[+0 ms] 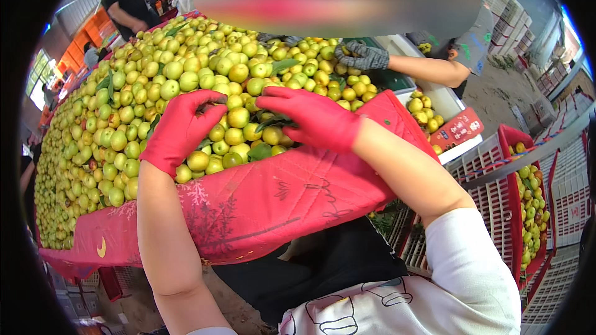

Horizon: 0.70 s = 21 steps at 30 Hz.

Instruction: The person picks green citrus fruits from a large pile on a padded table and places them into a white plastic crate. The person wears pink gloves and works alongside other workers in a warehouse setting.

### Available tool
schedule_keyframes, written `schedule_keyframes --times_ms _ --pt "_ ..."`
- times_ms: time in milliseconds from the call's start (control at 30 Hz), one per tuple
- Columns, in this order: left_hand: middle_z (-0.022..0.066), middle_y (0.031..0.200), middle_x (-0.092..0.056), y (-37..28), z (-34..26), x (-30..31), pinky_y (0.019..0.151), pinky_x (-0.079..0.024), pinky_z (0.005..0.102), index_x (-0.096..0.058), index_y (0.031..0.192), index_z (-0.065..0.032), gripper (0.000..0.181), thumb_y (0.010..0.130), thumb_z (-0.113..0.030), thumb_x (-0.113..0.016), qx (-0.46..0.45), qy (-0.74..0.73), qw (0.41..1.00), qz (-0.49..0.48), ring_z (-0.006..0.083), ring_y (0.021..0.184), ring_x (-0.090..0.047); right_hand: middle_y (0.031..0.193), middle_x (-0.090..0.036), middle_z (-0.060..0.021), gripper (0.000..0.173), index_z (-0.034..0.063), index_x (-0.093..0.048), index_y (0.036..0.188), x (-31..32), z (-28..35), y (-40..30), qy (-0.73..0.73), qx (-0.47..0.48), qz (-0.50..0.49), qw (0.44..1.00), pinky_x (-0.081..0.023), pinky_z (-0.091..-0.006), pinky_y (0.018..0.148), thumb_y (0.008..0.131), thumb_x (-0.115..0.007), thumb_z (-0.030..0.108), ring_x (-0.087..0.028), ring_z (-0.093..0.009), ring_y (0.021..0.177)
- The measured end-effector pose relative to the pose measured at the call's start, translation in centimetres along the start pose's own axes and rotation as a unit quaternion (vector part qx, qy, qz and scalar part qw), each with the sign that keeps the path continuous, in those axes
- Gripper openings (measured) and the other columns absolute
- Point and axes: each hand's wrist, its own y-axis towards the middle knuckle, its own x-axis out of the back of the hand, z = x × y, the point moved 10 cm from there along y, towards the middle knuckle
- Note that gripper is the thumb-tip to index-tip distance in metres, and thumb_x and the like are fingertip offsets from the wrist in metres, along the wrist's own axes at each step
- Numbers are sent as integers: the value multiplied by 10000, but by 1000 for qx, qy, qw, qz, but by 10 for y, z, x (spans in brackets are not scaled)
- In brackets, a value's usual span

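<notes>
A broad heap of yellow-green, plum-like or jujube-like fruit lies before me, with green leaves among it. My left hand, in a red glove with darkened fingertips, is curled over the fruit at the near side. A gap shows between its thumb and fingers, with nothing visible in it. My right hand, also red-gloved, hovers at the heap with fingers stretched to the left. Dark green leaves show between its thumb and fingers; whether it grips them I cannot tell. A red quilted cloth covers the raised near edge below both hands.
Across the heap, a co-worker's grey-gloved hand touches fruit beside a dark green crate. A white box holding fruit stands at the right. Beyond it is a red-lined plastic basket with more fruit. Another person stands far left.
</notes>
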Motion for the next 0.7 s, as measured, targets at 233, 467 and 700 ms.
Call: schedule_keyframes --times_ms 233,467,700 --pt "54 840 -667 -1 10 0 654 -454 248 -640 1042 24 302 840 -200 -638 11 -29 1000 2 74 722 -543 964 -603 -143 421 220 -448 1254 -44 -33 28 -118 6 -14 993 -505 -422 646 851 -457 98 -629 -327 813" --pt "53 840 -666 -2 12 0 651 -452 246 -644 1034 20 280 834 -175 -640 45 -18 999 15 76 732 -552 959 -631 -179 271 46 -610 1084 1 -46 18 2 -87 -68 994 -499 -399 780 836 -567 146 -615 -357 875" --pt "31 908 -648 2 13 -6 692 -453 225 -628 1087 14 289 848 -149 -636 40 -21 999 18 74 804 -557 798 -641 -129 263 124 -635 1002 -73 -1 21 -115 -19 142 983 -496 -439 639 808 -604 299 -631 -322 736"
